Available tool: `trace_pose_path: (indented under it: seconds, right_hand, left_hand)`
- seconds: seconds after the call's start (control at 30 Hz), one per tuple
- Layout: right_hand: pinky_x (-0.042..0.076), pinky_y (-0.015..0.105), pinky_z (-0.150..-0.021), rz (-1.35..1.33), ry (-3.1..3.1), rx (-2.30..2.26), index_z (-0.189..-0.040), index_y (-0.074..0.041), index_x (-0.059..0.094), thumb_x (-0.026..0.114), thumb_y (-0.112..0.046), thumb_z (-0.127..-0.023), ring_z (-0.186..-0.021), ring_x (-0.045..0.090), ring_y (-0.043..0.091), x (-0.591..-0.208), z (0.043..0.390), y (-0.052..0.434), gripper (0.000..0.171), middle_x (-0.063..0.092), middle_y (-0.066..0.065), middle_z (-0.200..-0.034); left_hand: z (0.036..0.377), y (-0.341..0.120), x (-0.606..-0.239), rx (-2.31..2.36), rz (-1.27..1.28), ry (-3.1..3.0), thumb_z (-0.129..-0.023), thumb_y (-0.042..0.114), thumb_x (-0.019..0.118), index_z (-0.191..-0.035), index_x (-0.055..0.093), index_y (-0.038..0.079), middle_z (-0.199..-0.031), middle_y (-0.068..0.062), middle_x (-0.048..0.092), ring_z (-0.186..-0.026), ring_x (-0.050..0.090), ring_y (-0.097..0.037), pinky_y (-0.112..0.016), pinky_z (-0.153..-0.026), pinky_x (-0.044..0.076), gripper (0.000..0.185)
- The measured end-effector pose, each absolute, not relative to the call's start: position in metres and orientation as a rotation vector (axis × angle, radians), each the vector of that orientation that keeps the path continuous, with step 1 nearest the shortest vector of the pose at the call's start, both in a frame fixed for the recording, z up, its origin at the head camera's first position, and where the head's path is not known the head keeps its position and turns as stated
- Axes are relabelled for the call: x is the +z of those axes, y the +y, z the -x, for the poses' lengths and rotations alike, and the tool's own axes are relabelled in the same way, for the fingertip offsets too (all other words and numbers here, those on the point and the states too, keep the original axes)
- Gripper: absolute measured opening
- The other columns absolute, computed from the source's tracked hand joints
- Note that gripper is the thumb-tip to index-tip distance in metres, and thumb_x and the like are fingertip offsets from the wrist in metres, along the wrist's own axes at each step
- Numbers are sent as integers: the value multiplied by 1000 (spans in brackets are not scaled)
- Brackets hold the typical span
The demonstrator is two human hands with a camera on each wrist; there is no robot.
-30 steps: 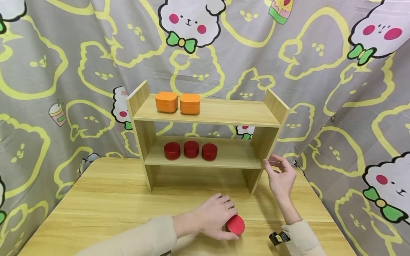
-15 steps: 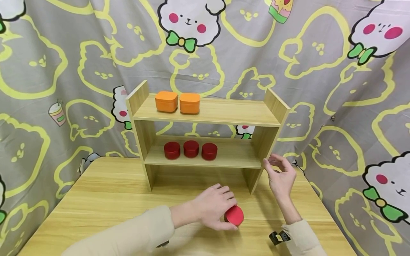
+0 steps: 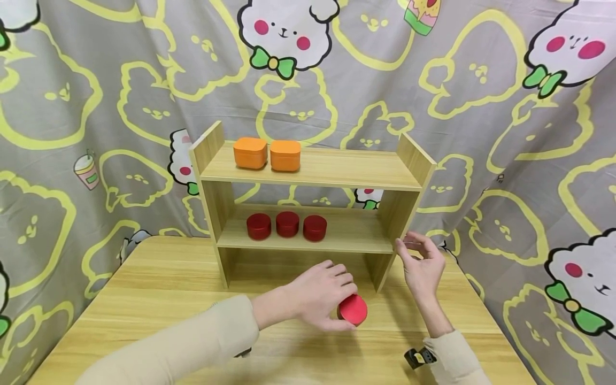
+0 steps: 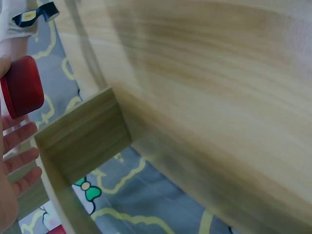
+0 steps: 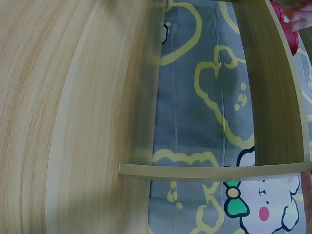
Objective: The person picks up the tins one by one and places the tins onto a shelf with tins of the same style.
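Observation:
My left hand (image 3: 322,295) holds a red round tin (image 3: 353,310) between thumb and fingers, over the table in front of the shelf. In the left wrist view the tin (image 4: 25,87) shows its side, with several of the hand's fingers (image 4: 22,156) spread below it. My right hand (image 3: 423,264) grips the right side panel of the wooden shelf (image 3: 308,250) at middle-board height, thumb at the front edge and fingers on the outer side. On the middle board stand three red tins (image 3: 287,224) in a row, left of centre.
Two orange boxes (image 3: 286,156) sit side by side at the left of the top board. The wooden table (image 3: 144,299) extends on both sides of the shelf. A patterned curtain (image 3: 308,96) hangs behind and around it.
My left hand has moved forward toward the shelf with the red tin in it. The right hand stays at the shelf's side panel.

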State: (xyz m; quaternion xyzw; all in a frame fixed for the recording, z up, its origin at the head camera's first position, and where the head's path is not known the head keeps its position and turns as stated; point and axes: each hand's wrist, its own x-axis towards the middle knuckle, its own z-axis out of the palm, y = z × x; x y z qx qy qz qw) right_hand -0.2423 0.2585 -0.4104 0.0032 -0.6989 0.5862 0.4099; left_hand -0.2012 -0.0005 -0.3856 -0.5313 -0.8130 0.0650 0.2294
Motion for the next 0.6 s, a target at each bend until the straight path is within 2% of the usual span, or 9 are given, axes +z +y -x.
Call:
trace_pose_path:
  seconds: [0.6]
  right_hand:
    - [51, 6, -60, -51, -1751, 1469, -108, 14, 72, 77, 11, -86, -74, 67, -10, -392, 227, 246, 23, 69, -24, -82]
  left_hand:
    - [229, -14, -342, 121, 1446, -2199, -91, 76, 59, -113, 69, 24, -109, 9, 71, -109, 63, -13, -32, -95, 52, 58]
